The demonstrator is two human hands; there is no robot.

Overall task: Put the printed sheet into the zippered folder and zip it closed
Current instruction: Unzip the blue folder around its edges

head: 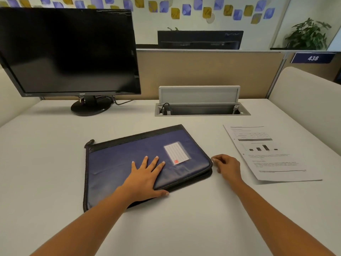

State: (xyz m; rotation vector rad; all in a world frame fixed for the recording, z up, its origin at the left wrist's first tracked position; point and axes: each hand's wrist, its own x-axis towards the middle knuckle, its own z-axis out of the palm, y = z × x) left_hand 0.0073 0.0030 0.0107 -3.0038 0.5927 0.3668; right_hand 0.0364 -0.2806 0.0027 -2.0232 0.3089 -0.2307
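A blue zippered folder (118, 159) with black edging and a white label card lies flat in the middle of the white desk. My left hand (145, 177) rests flat on its cover, fingers spread, thumb over the near edge. My right hand (226, 166) is at the folder's right corner, fingertips pinched together at the zipper edge; whether they hold a zipper pull is too small to tell. The printed sheet (267, 154), with a table, a bar chart and text, lies flat on the desk to the right of the folder, apart from both hands.
A black monitor (68, 52) on a round stand stands at the back left. An open cable hatch (201, 108) with a raised lid sits in the desk (166, 228) behind the folder. Beige partition walls enclose the back and both sides.
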